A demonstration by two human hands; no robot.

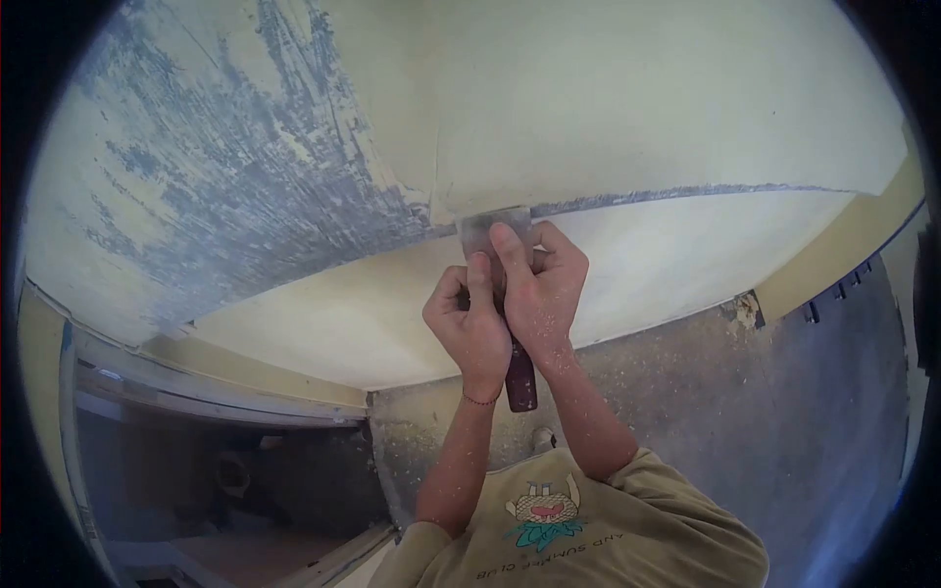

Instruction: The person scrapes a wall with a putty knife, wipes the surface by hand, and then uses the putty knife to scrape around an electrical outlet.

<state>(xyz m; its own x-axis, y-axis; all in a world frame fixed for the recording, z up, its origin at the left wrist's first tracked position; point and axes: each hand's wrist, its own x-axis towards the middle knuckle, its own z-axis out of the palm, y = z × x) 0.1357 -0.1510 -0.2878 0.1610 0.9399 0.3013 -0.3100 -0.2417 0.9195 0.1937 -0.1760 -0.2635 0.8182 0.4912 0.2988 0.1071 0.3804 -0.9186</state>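
Note:
Both hands grip one scraper (522,384), its dark red handle pointing down toward my body and its flat metal blade turned up to the wall. My left hand (474,328) is closed around it from the left, thumb pressed on the blade. From the right, my right hand (541,294) wraps it too, with its thumb lying higher on the metal. The blade's edge meets the wall (637,118) at the end of a grey scraped strip (647,198). White specks cover both hands and forearms.
A wide patch of the wall at upper left shows grey streaks (265,167) through the pale coating. Below lies a dusty grey floor (686,392) with flakes on it. An opening with a frame (235,397) is at lower left. Small dark objects (839,290) lie at right.

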